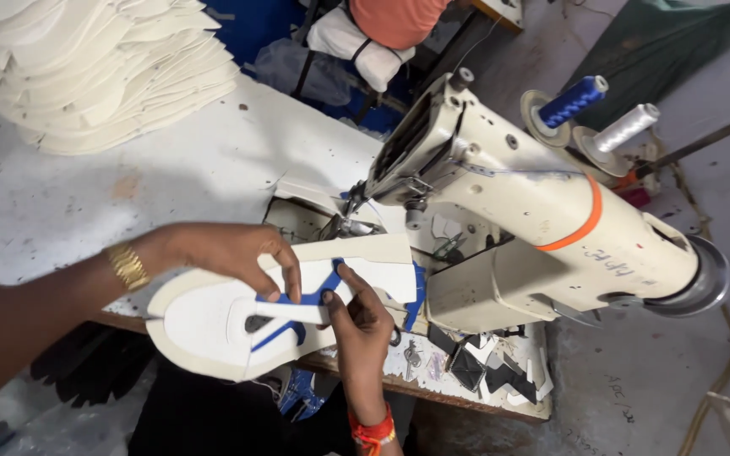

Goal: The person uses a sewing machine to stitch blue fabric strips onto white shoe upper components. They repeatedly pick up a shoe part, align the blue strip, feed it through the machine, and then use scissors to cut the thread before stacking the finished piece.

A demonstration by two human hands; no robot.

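Cream foam backs the shoe upper panel (213, 325) that we are holding flat at the near edge of the bench (61, 194), just in front of the sewing machine (509, 211). The panel is white and cream with blue trim pieces (318, 295), and its rounded end is hanging out past the bench edge toward us.

Our left hand (230, 253) is reaching in from the left, palm down, with a gold bracelet (128, 266) on the wrist. Its fingers (285, 279) are bending down, slightly spread, and their tips are pressing on the top of the panel by the blue trim. They are not clamping anything; they are only pinning the piece down from above.

Our right hand (361, 325) is coming up from the near edge, with a red and orange thread band (373, 432) around the wrist. Its fingers are gathered close together, the thumb and forefinger tips touching the blue trim near the middle of the panel, just beside the left fingertips. We cannot tell whether they are pinching the trim or only pressing it.

A tall stack of cream cut pieces (103, 67) is sitting at the far left corner of the bench. Blue (572, 101) and white (627, 127) thread spools are standing on the machine's top, and dark and white offcuts (483, 363) are lying at the near right edge.
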